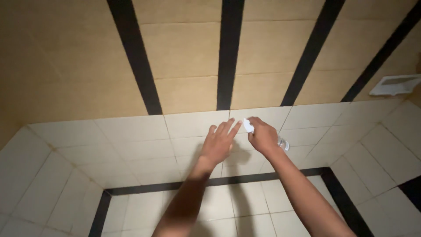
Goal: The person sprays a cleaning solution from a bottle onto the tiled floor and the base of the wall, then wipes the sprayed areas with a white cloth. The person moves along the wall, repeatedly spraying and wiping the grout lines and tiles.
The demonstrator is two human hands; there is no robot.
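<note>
View from the head camera, looking down along two bare forearms toward a tiled bathroom wall. The left hand [219, 141] is spread open, fingers extended and together, its palm lying flat against or just above the glossy cream square wall tiles [131, 131]; it grips nothing. The right hand [263, 135] is closed around a small clear plastic spray bottle [283, 143] with a white nozzle [248, 125], the nozzle projecting above the fist toward the left fingertips and the transparent base emerging below the wrist. The bottle thus sits in the right fist, just beside the left hand, close to the tile face. As a judgement, work on the surface appears early: no wet streaks, foam or wiped patches can be made out on the tiles in this dim light. Above the cream tiles runs a matt tan wall [184, 52] with a faintly grained texture, divided by broad black vertical bands [228, 52]. A thin black tile border [245, 178] crosses the lower wall. A white rectangular wall-mounted holder [394, 85] is at upper right.
</note>
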